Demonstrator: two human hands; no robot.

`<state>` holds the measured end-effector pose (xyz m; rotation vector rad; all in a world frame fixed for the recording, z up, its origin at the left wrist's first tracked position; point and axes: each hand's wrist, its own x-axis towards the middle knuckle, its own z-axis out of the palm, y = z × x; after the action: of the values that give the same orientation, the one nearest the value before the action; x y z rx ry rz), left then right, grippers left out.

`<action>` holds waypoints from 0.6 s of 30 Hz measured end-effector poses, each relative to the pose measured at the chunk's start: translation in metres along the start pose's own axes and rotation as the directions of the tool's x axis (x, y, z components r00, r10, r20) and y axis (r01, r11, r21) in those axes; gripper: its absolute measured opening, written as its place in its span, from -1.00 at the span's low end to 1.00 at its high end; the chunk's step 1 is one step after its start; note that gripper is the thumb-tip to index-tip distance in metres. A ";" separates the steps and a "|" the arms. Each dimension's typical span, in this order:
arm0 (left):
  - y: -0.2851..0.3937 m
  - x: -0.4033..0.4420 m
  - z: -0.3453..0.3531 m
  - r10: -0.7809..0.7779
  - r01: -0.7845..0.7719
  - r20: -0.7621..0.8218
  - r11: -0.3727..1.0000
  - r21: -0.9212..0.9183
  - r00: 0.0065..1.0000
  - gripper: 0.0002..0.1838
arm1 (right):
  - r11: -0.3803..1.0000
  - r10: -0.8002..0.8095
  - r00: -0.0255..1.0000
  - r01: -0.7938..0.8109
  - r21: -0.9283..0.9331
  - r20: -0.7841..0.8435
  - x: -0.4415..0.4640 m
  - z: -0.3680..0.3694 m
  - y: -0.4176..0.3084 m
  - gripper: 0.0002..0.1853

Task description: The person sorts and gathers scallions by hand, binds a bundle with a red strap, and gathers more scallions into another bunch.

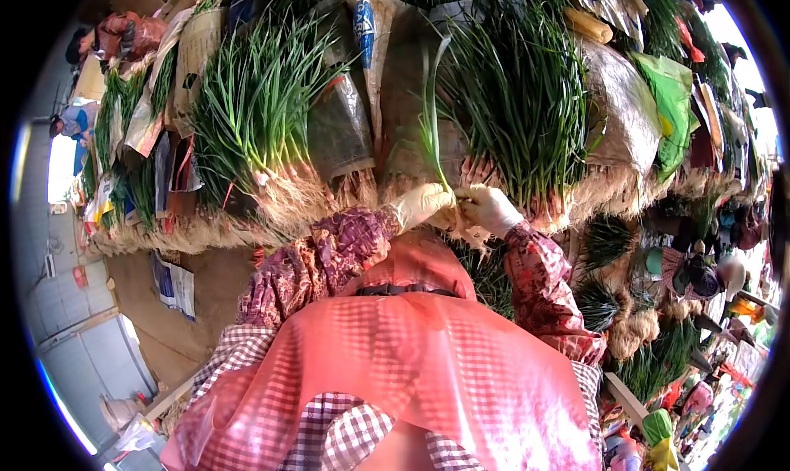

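Both of my hands wear pale gloves and meet in the middle of the head view. My left hand [424, 204] pinches the lower stem of a single green garlic plant [431, 133], whose long leaves stand upward. Close beside it, my right hand [491, 210] has its fingers closed at the plant's base; its exact grip is partly hidden. Pale roots [471, 235] hang below the hands. To the right of them lies a thick bunch of green garlic [527, 109] with pinkish bulbs, and another bunch [259, 100] lies to the left.
Bunches with trailing roots and plastic or paper sheets [617, 100] line the row ahead. A red translucent apron [411, 347] covers my front. People [699, 269] and more bunches [650, 364] are at the right. A person [74, 121] is at the far left.
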<state>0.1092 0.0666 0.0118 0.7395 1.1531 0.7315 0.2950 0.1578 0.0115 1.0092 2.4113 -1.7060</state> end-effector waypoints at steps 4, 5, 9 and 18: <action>-0.013 -0.008 0.023 -0.040 0.005 -0.116 0.958 -0.287 0.992 -0.75 | 0.905 -0.252 0.956 0.177 -0.386 -0.152 0.000 0.015 -0.004 -0.80; -0.024 -0.002 0.022 -0.035 0.022 -0.221 0.998 -0.060 0.975 -0.72 | 0.871 -0.321 0.930 0.215 -0.442 -0.180 0.002 0.020 -0.003 -0.81; -0.024 -0.011 0.017 -0.063 0.057 -0.097 0.996 -0.064 0.993 -0.71 | 0.815 -0.148 0.911 -0.107 -0.569 -0.384 0.026 0.010 0.013 -0.81; -0.029 -0.014 -0.009 0.040 -0.076 -0.155 0.970 -0.229 0.987 -0.78 | 0.998 0.020 0.998 -0.017 -0.055 0.063 -0.032 0.024 -0.004 -0.69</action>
<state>0.1003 0.0398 -0.0070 0.5277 1.1589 0.9683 0.3106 0.1209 0.0169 0.9528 2.3879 -1.6307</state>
